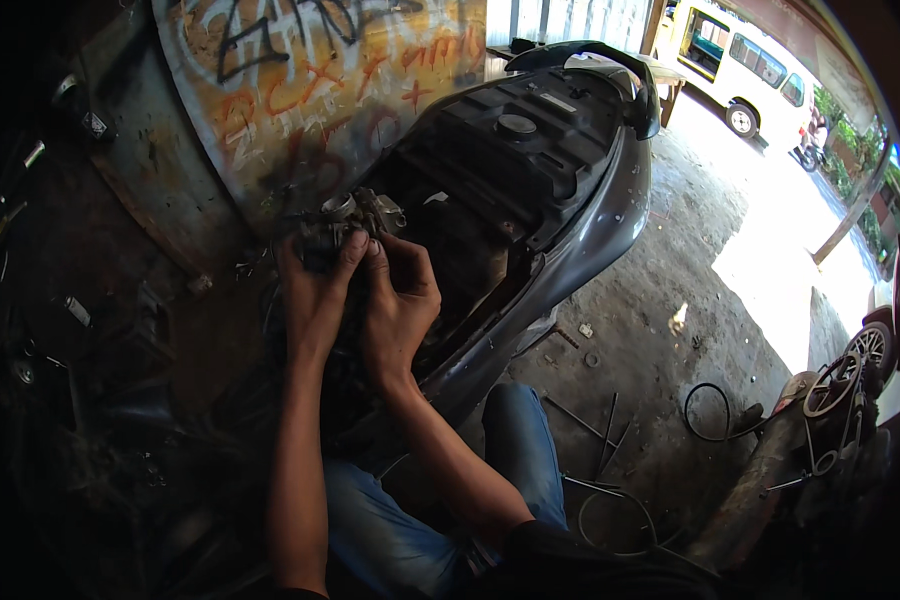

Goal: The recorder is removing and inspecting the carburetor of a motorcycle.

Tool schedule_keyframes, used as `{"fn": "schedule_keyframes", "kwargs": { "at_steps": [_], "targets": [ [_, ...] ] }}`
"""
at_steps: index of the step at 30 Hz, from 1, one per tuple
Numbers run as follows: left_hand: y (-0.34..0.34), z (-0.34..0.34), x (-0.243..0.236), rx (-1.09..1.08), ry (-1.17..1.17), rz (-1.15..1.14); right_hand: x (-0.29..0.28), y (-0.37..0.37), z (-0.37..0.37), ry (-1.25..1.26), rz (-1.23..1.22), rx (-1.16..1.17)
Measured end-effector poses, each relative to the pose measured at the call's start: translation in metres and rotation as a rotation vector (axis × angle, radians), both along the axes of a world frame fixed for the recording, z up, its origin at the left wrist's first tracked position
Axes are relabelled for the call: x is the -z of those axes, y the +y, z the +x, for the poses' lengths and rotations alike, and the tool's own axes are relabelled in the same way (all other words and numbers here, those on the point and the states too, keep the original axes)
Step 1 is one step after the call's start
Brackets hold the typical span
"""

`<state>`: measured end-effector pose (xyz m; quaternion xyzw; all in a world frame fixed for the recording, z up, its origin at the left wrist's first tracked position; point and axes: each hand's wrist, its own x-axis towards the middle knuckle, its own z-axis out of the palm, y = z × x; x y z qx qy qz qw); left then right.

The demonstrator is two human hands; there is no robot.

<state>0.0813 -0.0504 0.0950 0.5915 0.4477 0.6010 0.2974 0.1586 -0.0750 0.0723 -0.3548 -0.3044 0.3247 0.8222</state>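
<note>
Both my hands are raised over the front part of a scooter body (530, 140) whose seat is off. Between them they hold a small metal carburetor (338, 207), with its round bore facing up. My left hand (315, 285) grips its left side and underside. From the right, my right hand (405, 295) pinches it, fingers curled and thumb beside the left thumb. Much of the carburetor's lower part is hidden by the fingers and shadow. Just beyond the right hand lies the scooter's dark open frame area (470, 260).
A spray-painted metal wall (350, 100) stands behind the scooter. Long thin rods (595, 435) and a black hose (710, 390) lie on the concrete floor (660, 330) at the right. A thick pipe-like post (760, 470) is nearby. A white van (740, 60) stands outside.
</note>
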Motion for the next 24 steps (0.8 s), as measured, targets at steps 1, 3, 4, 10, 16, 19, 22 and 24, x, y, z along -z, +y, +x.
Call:
{"fn": "schedule_keyframes", "kwargs": {
  "at_steps": [1,3,4,10,16,19,22,24],
  "targets": [
    [0.001,-0.001,0.001,-0.026,0.026,0.014,-0.001,-0.002,-0.001,0.041,0.0,-0.023],
    [0.0,-0.004,0.001,-0.08,0.057,0.03,-0.001,-0.006,-0.004,0.087,0.001,-0.074],
    [-0.001,-0.004,0.001,-0.044,0.041,0.028,-0.002,-0.008,-0.004,0.101,-0.037,-0.067],
    [-0.003,-0.004,-0.005,0.021,0.065,-0.049,0.003,-0.018,-0.005,-0.039,-0.165,0.027],
    [-0.007,0.002,-0.006,-0.018,0.111,-0.094,0.02,-0.022,-0.01,-0.149,-0.223,0.116],
    [-0.003,0.0,-0.006,0.018,0.061,-0.099,0.023,-0.019,-0.012,-0.207,-0.226,0.097],
    [0.006,-0.002,-0.002,0.068,0.055,-0.076,0.022,-0.017,-0.01,-0.24,-0.23,0.106],
    [0.009,-0.003,0.002,0.085,0.068,-0.07,0.021,-0.015,-0.007,-0.3,-0.258,0.122]
  ]
}}
